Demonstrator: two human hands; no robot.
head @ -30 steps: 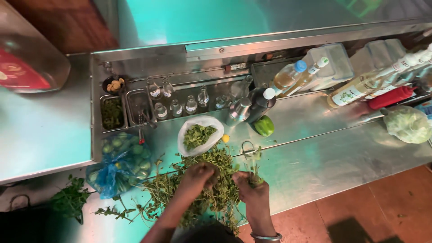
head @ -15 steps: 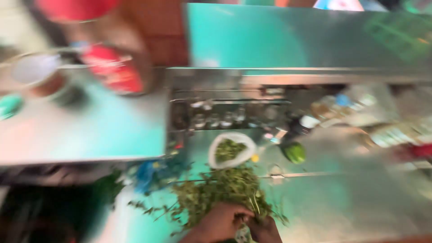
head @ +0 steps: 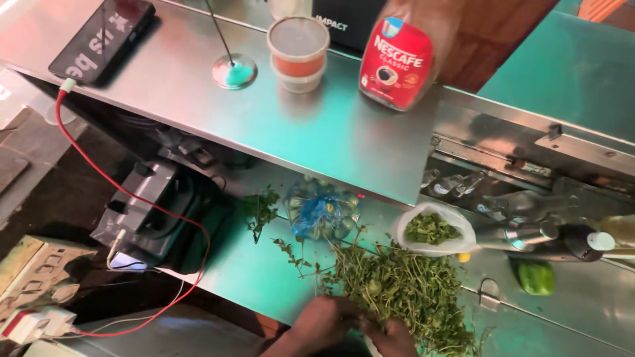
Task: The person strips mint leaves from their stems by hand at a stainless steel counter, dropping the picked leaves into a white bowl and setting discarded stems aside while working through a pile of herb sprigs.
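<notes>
Steel desk with a heap of green herbs under two working hands.

Desk: lower steel level, carrying the herbs spread loose at its near edge, within easy reach. Upper shelf: holds a red jar, a lidded tub and a phone on a red cable, kept up clear of the leaves. Blue bag: just behind the heap. White bag: open beside the heap, some leaves inside. Left hand, right hand: both buried in the stems, fingers clenched on herbs. Lime: apart, to the right.
</notes>
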